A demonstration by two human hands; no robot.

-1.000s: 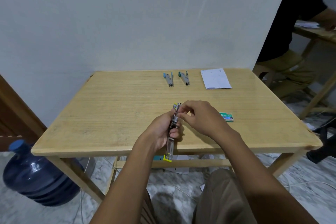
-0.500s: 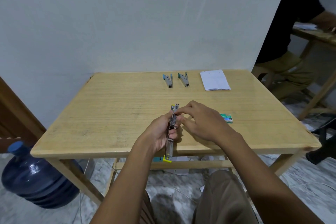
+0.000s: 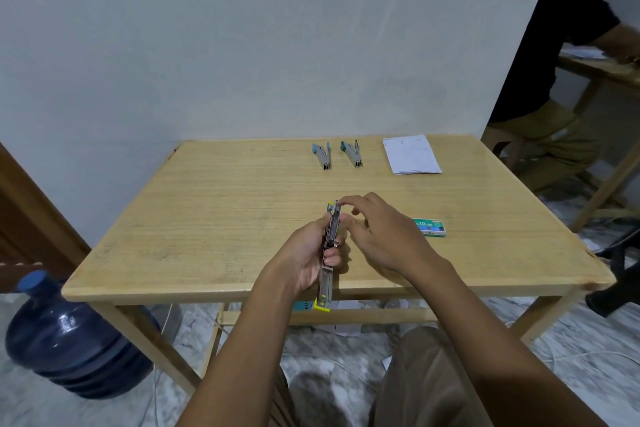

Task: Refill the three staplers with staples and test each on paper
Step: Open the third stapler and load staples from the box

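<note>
Over the near edge of the counter (image 3: pixel 194 218), head view, which is the only view there is:

Left hand (image 3: pixel 304 253): wrapped around the middle of the yellow-tipped stapler (image 3: pixel 329 253), holding it just above the wood with its yellow end poking out past the counter edge toward the lap.

Right hand (image 3: pixel 377 236): fingers loosely bent, index tip touching the far end of that stapler; pinching a strip of staples or just pushing, honestly can't tell, too small.

Stapler look: slim silver metal, looks pulled open lengthwise with the loading channel facing up, yellow plastic cap on the near end.

Other two staplers (image 3: pixel 322 157) (image 3: pixel 352 153): lying side by side at the far edge, blue-ish ends, untouched by the looks of it.

Paper (image 3: pixel 411 154): flat, just right of them.

Staple box (image 3: pixel 430 227): green, close to the right hand.

What could go wrong: I'd guess the strip goes in crooked and jams. If the spring part snaps shut, that fingertip gets pinched. Also, the stapler hangs over the edge, so a slipped grip means it lands on the floor.
</note>
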